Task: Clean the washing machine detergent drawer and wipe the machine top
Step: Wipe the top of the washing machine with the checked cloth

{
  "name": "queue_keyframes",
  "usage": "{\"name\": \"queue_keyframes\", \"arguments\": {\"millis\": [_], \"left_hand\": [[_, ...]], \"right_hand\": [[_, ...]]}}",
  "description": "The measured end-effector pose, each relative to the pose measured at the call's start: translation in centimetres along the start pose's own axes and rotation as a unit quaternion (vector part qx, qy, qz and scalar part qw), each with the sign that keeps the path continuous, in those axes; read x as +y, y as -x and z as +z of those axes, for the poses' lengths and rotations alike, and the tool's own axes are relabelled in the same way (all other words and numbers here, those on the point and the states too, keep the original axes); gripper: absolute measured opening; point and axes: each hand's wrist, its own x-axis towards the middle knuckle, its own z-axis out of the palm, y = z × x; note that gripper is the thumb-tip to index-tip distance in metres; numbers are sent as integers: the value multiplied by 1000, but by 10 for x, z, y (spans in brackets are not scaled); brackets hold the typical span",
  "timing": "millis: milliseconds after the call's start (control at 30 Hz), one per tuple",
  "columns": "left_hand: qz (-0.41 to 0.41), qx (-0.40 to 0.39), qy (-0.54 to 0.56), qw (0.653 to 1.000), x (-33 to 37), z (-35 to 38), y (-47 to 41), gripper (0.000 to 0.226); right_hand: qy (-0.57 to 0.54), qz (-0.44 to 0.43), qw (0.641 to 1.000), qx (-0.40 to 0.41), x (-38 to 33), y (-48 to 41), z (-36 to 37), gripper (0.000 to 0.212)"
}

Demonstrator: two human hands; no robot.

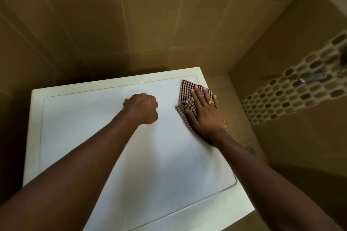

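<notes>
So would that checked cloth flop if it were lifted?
Probably flop: the checked cloth lies creased and folded under the flat right hand. It looks thin, so likely light. It should slide easily over the smooth white machine top.

Your right hand (pixel 204 112) presses flat on the checked cloth (pixel 189 97) near the far right corner of the white machine top (pixel 93 127). Your left hand (pixel 141 108) rests there as a fist, near the middle. Brown tiled walls (pixel 131 24) stand behind.
</notes>
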Motion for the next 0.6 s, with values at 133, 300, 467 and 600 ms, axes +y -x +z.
{"name": "queue_keyframes", "arguments": {"millis": [133,300,467,600], "left_hand": [[-10,-1,2,1000,1,1,-3,63],[0,7,-39,999,-2,9,4,71],[-22,6,-49,999,-2,26,26,78],[-22,70,-6,997,-10,53,35,79]], "right_hand": [[-20,60,998,0,-31,-7,6,74],[-3,-110,994,-28,-11,92,-2,68],[-26,92,995,-6,-4,92,-1,69],[-27,101,995,-9,-62,68,5,73]]}}
